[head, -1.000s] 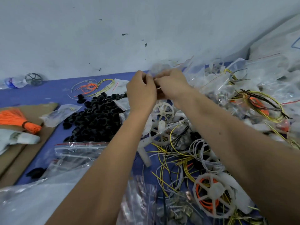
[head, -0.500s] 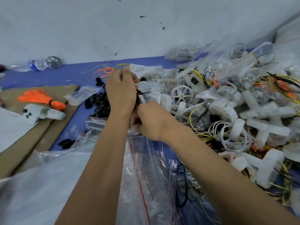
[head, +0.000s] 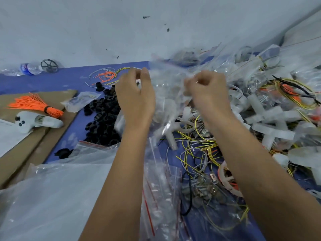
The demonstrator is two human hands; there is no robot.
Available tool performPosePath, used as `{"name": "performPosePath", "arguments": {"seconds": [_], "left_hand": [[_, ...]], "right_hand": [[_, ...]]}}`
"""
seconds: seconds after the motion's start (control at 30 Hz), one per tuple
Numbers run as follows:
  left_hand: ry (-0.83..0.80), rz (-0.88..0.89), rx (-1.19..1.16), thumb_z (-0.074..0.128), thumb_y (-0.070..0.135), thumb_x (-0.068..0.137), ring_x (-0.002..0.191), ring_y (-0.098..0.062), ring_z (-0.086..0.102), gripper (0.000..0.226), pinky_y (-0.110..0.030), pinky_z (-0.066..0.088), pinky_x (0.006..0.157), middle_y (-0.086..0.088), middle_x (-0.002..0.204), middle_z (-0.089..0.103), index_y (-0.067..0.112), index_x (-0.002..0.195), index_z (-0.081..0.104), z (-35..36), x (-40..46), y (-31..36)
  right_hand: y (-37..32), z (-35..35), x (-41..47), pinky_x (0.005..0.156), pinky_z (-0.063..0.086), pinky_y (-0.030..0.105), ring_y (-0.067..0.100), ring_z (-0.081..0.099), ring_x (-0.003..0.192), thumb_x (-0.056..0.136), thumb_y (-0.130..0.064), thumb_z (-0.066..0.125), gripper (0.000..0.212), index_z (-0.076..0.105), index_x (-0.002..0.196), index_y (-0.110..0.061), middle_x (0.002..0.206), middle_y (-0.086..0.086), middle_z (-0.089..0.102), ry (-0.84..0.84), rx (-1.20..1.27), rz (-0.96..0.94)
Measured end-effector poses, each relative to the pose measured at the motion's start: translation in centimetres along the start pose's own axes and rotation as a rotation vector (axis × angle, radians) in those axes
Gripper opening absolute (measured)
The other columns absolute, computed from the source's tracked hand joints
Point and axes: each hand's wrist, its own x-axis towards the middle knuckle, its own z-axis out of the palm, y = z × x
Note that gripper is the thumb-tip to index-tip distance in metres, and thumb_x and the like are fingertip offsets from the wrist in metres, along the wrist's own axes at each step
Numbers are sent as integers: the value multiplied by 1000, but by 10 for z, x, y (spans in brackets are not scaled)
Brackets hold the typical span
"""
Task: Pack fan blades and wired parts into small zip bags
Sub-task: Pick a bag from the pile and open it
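Both hands are raised in the middle of the frame, apart from each other, with a clear zip bag (head: 167, 94) stretched between them. The left hand (head: 135, 96) pinches the bag's left edge between thumb and fingers, and the right hand (head: 208, 91) has its fingers curled onto the bag's right edge. The bag is blurred, so what it contains cannot be told.

Below the hands, on the blue table cover (head: 73, 79), lies a tangle of yellow and white wires (head: 196, 148). White fan blades (head: 267, 115) are heaped at the right of the frame, mixed with more bags and wire loops. A stack of empty zip bags with red strips (head: 156, 188) lies in the lower middle, between the forearms.

Left of the left hand sits a pile of small black rings (head: 102, 119). Further left, on brown cardboard (head: 26, 153), lie a bundle of orange ties (head: 34, 105) and a white handheld device (head: 36, 121). A water bottle (head: 26, 68) and a dark wheel (head: 49, 65) lie against the wall in the upper left.
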Motion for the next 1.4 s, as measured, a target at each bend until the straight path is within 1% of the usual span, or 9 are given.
{"name": "performPosePath", "arguments": {"seconds": [0.1, 0.2, 0.3, 0.47, 0.6, 0.77, 0.97, 1.17, 1.4], "left_hand": [[-157, -89, -30, 53, 38, 103, 96, -24, 60, 24, -41, 47, 93, 3, 92, 63, 16, 96, 59, 13, -9, 0], [-370, -128, 92, 64, 42, 97, 102, -20, 62, 33, -36, 48, 91, -1, 107, 68, 17, 117, 59, 22, -24, -7], [-394, -45, 187, 69, 37, 94, 105, -18, 62, 29, -36, 48, 94, -1, 108, 68, 15, 112, 64, 26, -37, -9], [-321, -53, -47, 63, 51, 94, 67, -11, 56, 42, -37, 46, 73, -1, 73, 64, 11, 78, 61, 33, -41, 23], [-462, -184, -66, 66, 69, 74, 74, -32, 68, 52, -51, 55, 69, -8, 76, 65, 18, 76, 54, 43, -51, 47], [-485, -172, -14, 62, 16, 79, 64, -29, 71, 5, -47, 59, 63, -9, 73, 70, 12, 76, 60, 41, -50, 35], [-774, -274, -88, 62, 5, 91, 46, -11, 60, 10, -25, 52, 48, -10, 75, 65, -3, 91, 68, 25, -35, 35], [-433, -128, -24, 72, 13, 78, 64, -22, 65, 19, -32, 55, 54, 1, 76, 61, 14, 92, 59, 26, -34, 34], [-313, -123, -152, 67, 9, 78, 45, -11, 57, 9, -22, 45, 45, 4, 58, 59, 14, 72, 61, -1, -9, 27]], "right_hand": [[-6, -36, 3, 55, 57, 33, 23, 61, 61, 95, -16, 68, 22, 67, 79, -1, 79, 16, 66, 4, 254, 126], [-6, -71, 3, 50, 53, 25, 16, 66, 57, 100, -37, 62, 39, 74, 74, -12, 81, 3, 78, -228, -57, 138], [-10, -98, 4, 52, 52, 28, 15, 67, 55, 105, -46, 47, 63, 70, 51, -24, 71, 1, 75, -477, -351, 135], [-23, -109, 13, 55, 51, 26, 8, 66, 55, 99, -38, 62, 32, 75, 79, -16, 70, 2, 73, -726, -636, -44], [-27, -99, 10, 61, 52, 31, 12, 65, 56, 94, -30, 67, 21, 72, 74, -28, 65, -1, 71, -868, -649, -114], [-15, -103, 16, 59, 60, 32, 16, 73, 67, 97, -54, 56, 42, 76, 86, -19, 76, 0, 75, -809, -714, -14], [-1, -94, 22, 65, 51, 24, 3, 68, 66, 97, -44, 63, 41, 58, 137, -41, 92, -4, 72, -577, -667, -115], [-1, -83, 19, 75, 55, 27, 4, 66, 60, 84, -12, 79, 46, 68, 128, -22, 75, -4, 73, -600, -547, -184], [5, -114, 24, 56, 63, 42, 17, 68, 51, 80, 6, 64, 31, 71, 96, -20, 64, 4, 71, -497, -693, -116]]}}
